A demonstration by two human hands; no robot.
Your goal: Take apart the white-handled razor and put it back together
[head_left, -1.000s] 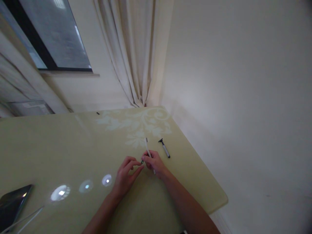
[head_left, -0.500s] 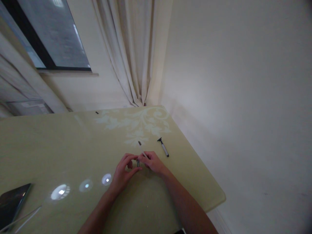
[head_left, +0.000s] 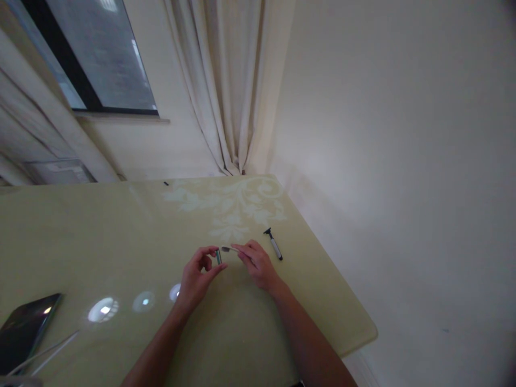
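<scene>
My left hand (head_left: pixel 197 277) pinches a small, narrow razor blade cartridge (head_left: pixel 218 256) upright between thumb and fingertips; its strip looks dark green. In my right hand (head_left: pixel 258 265) is a toothbrush (head_left: pixel 231 249), gripped by its light handle. Its dark-bristled head points left, close beside the cartridge's upper end; whether they touch I cannot tell. Just right of that hand, a razor (head_left: pixel 274 245) with a grey and black handle lies on the table, its thin black head toward the far side.
The pale yellow-green table (head_left: pixel 322 301) has a rounded right corner near the wall. A dark tablet-like device (head_left: pixel 28 325) lies at the left, with a thin white cable (head_left: pixel 56 352) by it. A small dark piece (head_left: pixel 166 184) sits at the far edge. Curtains (head_left: pixel 226 97) hang behind.
The toothbrush has swung from pointing away from me to pointing left, its head now beside the cartridge. My hands have moved slightly apart. The view has shifted a little.
</scene>
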